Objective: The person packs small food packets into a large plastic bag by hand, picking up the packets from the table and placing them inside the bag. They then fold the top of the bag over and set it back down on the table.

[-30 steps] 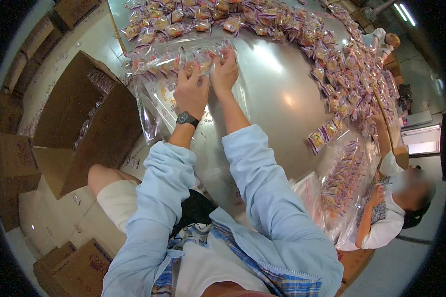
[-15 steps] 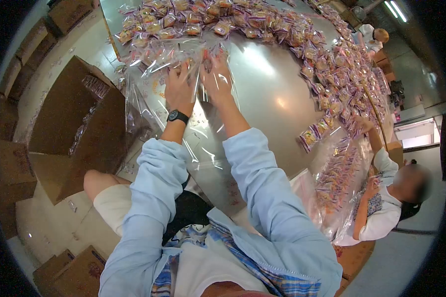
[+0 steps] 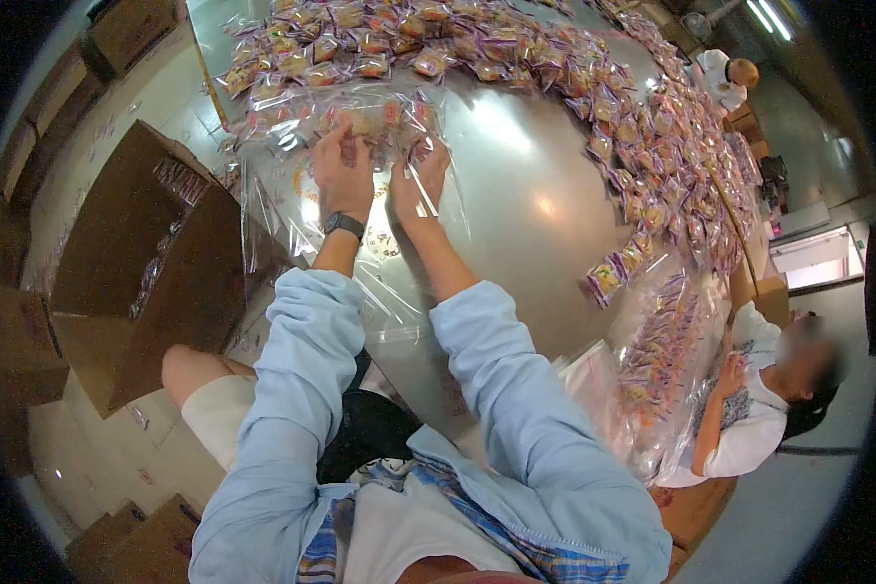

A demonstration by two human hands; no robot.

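Observation:
A large clear plastic bag (image 3: pixel 282 200) lies flat on the metal table, with a row of small wrapped snack packets (image 3: pixel 370 117) at its far end. Both my hands appear to be inside it, under shiny film. My left hand (image 3: pixel 344 175), below a wrist with a black watch, touches the packets with bent fingers held apart. Beside it, my right hand (image 3: pixel 419 185) has its fingers curled inward near the row's right end. Glare and film hide what those fingers hold, if anything.
Loose snack packets (image 3: pixel 496 44) are heaped along the table's (image 3: pixel 526 234) far and right sides. An open cardboard box (image 3: pixel 204 282) stands at left. At right, a person (image 3: pixel 749 419) sits by a filled clear bag (image 3: pixel 662 350); another person (image 3: pixel 720 78) is farther back.
My right hand has curled its fingers and drawn back slightly from the far end. My left fingers have shifted a little. The seated person's extended arm has pulled back from the packets.

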